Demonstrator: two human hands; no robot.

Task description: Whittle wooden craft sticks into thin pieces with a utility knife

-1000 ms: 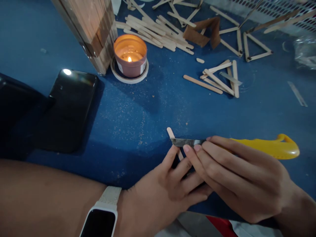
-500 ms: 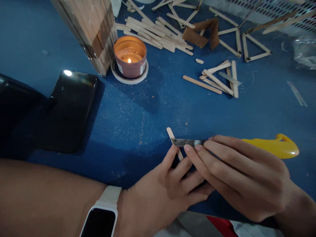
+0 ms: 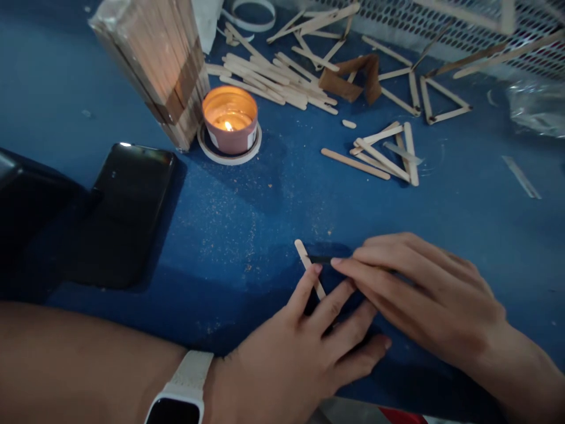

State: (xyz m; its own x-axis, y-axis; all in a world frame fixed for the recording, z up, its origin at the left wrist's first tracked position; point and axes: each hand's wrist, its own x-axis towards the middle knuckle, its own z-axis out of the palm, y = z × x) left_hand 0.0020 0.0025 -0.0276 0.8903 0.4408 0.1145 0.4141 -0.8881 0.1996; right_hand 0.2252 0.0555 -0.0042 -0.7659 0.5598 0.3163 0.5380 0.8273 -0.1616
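A wooden craft stick lies slantwise on the blue table, its upper end showing above my left hand. That hand is spread low over the table, and its fingertips press the stick down. My right hand is closed around a cutter knife, whose dark blade reaches left to the stick. The blade tip touches or nearly touches the stick's edge just above my left fingertip. My right hand hides the knife's handle. A watch sits on my left wrist.
A lit candle stands near a wrapped bundle of sticks. A black phone lies left. Loose sticks, stick triangles, a brown strip and a white perforated basket are toward the back.
My right hand has rolled over, so the yellow handle that stuck out to the right is now hidden and the blade shows thinner. The scene sits slightly lower in view.
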